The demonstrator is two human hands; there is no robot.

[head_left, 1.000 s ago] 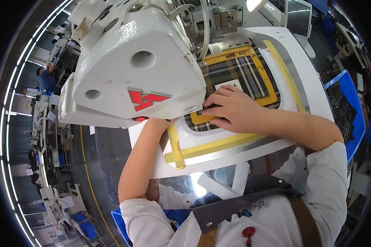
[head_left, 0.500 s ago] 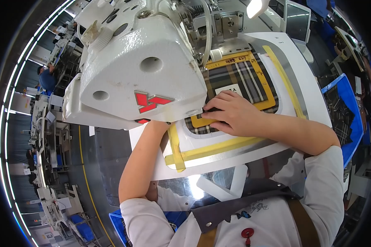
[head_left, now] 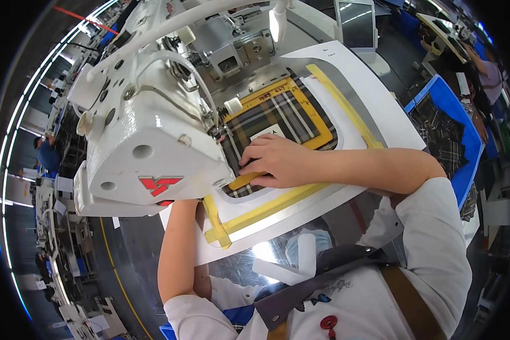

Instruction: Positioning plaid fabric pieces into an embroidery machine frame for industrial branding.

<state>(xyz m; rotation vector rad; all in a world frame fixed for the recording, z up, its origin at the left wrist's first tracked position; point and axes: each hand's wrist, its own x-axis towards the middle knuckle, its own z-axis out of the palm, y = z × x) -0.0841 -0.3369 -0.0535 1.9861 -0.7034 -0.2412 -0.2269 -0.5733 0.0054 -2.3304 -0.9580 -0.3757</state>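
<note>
My right hand (head_left: pixel 277 161) rests on dark plaid fabric (head_left: pixel 275 116) and the near-left part of a yellow frame (head_left: pixel 322 129). Its fingers are a little bent and apart, with the thumb near the frame's lower edge. A small white label (head_left: pixel 264 134) lies on the plaid just beyond the fingers. My left forearm (head_left: pixel 178 249) reaches up behind the white sewing machine head (head_left: pixel 170 147). The machine hides nearly all of that hand; only a bit of a fingertip seems to show beside the needle area, so its grip cannot be made out.
Under the fabric lies a white board (head_left: pixel 379 107) edged with yellow tape (head_left: pixel 345 105). A metal clamp assembly (head_left: pixel 243 54) and a screen (head_left: pixel 356 25) stand beyond it. At right is a blue bin (head_left: pixel 464 141) holding plaid pieces. Other people work in the background.
The whole view has shifted, so the machine and frame appear farther left, with more of the machine's top showing. My right hand stays on the frame and plaid; my left remains behind the machine head.
</note>
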